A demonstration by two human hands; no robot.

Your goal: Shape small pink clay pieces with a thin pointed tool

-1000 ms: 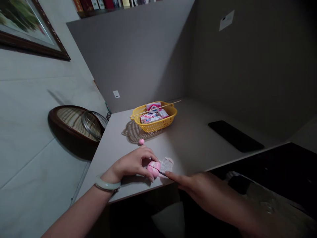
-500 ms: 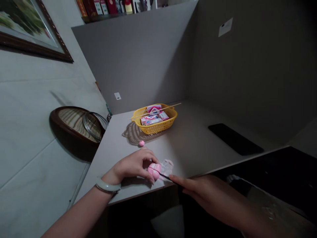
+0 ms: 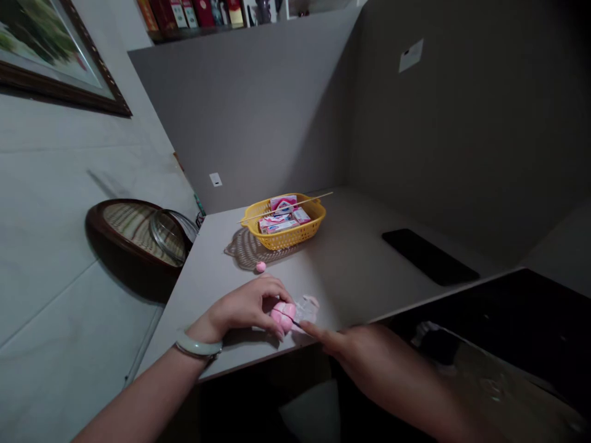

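Note:
My left hand (image 3: 247, 306) rests on the grey tabletop (image 3: 351, 264) near its front edge, fingers curled around a soft pink lump (image 3: 282, 314). A pale bangle sits on that wrist. My right hand (image 3: 369, 357) reaches in from the lower right and pinches a thin dark tool (image 3: 292, 319) whose tip lies against the pink lump. A crumpled clear wrapper (image 3: 308, 307) lies just right of the lump. A small pink ball (image 3: 261, 266) sits alone farther back.
A yellow basket (image 3: 287, 234) with small pink boxes and a thin wooden stick across it stands at the back. A black phone (image 3: 429, 256) lies to the right. A dark round tray (image 3: 133, 231) leans against the left wall.
The dark tool's tip has slid back and forth against the pink lump, and my right hand now sits a little closer to it. My left hand keeps its hold.

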